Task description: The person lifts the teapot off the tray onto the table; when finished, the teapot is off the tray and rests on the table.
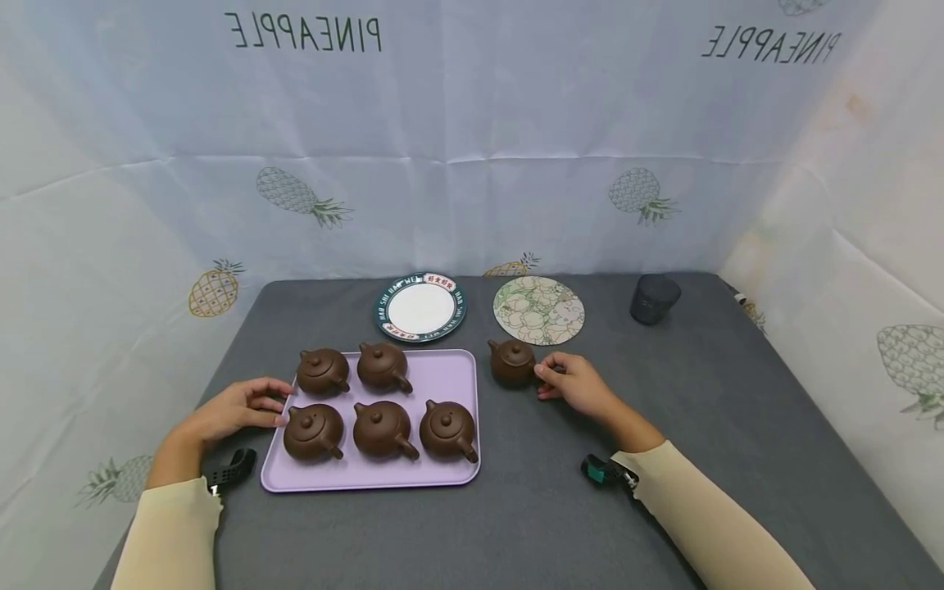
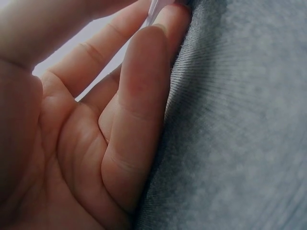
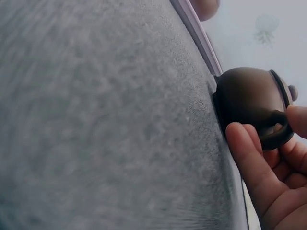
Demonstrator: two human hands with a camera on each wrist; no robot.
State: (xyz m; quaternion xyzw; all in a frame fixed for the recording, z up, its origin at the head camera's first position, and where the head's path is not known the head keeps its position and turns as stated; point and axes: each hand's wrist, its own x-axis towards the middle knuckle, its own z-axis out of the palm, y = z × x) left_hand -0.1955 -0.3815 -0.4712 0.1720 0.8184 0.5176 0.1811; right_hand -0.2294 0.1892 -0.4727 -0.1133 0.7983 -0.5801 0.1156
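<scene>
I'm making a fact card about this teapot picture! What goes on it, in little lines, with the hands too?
Tray: light purple, holding five brown teapots
Sixth teapot: right of the tray
Left hand: touching the tray's left edge
Right hand: gripping the sixth teapot's handle
Far side: plate, round mat, dark cup

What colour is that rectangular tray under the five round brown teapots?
The rectangular tray is pale lilac-purple; the head view shows it best.

Creased pale fabric, printed with pineapples and reversed lettering, borders the grey counter on three sides; bluish behind, warmer at right.
</scene>
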